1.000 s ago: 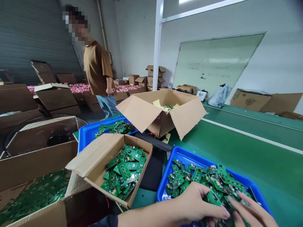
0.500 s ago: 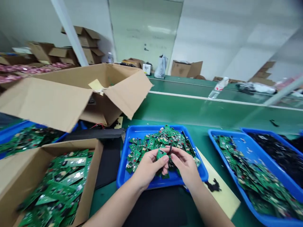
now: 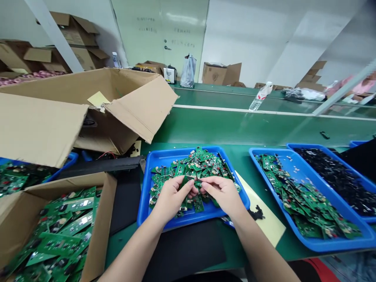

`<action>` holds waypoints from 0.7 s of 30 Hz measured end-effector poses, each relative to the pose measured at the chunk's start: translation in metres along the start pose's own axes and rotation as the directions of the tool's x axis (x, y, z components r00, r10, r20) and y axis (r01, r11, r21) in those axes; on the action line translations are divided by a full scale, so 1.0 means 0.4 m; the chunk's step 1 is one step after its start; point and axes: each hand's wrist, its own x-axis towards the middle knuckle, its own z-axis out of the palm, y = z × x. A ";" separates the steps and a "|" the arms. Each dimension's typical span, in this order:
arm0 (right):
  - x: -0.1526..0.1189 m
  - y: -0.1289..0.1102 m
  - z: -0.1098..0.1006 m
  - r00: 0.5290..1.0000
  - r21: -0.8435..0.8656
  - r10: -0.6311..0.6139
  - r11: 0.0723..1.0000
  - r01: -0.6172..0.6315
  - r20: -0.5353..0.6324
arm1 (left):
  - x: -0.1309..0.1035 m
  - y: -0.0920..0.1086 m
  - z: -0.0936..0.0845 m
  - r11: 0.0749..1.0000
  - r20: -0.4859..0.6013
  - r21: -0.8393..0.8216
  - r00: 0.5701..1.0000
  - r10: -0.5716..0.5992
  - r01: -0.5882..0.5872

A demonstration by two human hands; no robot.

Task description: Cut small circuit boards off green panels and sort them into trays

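Both hands meet over a blue tray (image 3: 142,196) heaped with small green circuit boards (image 3: 202,158). My left hand (image 3: 174,196) pinches one small green board (image 3: 184,181), seen nearly edge-on, between thumb and fingers. The fingers of my right hand (image 3: 221,194) are pressed together just beside that board, near the left fingertips. Whatever lies between the right fingertips is too small to make out.
An open carton of larger boards (image 3: 110,203) stands at the left, a bigger carton (image 3: 141,103) behind it. On the right are a blue tray of boards (image 3: 317,244) and another of black parts (image 3: 331,172). Yellow paper (image 3: 272,223) lies between.
The board in my left hand has turned from face-up to nearly edge-on. A dark piece that stood up at my right fingertips no longer shows clearly. The camera view has shifted.
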 end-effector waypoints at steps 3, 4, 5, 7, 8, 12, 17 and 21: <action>-0.007 -0.003 -0.012 0.997 -0.084 -0.061 0.995 0.057 -0.047 | 0.001 0.008 -0.004 1.000 -0.109 0.007 0.994 0.020 -0.019; -0.009 -0.005 -0.013 0.993 -0.108 -0.094 0.990 0.086 -0.068 | 0.000 0.010 -0.002 1.000 -0.129 -0.025 0.992 0.010 -0.014; -0.011 -0.006 -0.014 0.988 -0.137 -0.133 0.983 0.121 -0.084 | -0.002 0.012 0.001 0.998 -0.127 -0.063 0.992 -0.005 -0.003; -0.015 -0.010 -0.011 0.968 -0.220 -0.234 0.952 0.211 -0.086 | -0.005 0.012 0.009 0.988 -0.074 -0.152 0.996 -0.045 0.034; -0.017 -0.012 -0.008 0.954 -0.272 -0.291 0.926 0.262 -0.072 | -0.006 0.010 0.014 0.980 -0.036 -0.192 0.997 -0.066 0.058; -0.021 -0.011 0.006 0.883 -0.423 -0.470 0.797 0.430 0.010 | -0.009 0.000 0.030 0.948 0.068 -0.278 0.988 -0.142 0.155; -0.020 -0.003 0.016 0.835 -0.495 -0.549 0.719 0.488 0.025 | -0.009 -0.003 0.039 0.949 0.067 -0.267 0.986 -0.154 0.166; -0.020 0.000 0.020 0.833 -0.516 -0.553 0.713 0.475 0.004 | -0.011 0.001 0.043 0.949 0.075 -0.270 0.986 -0.150 0.165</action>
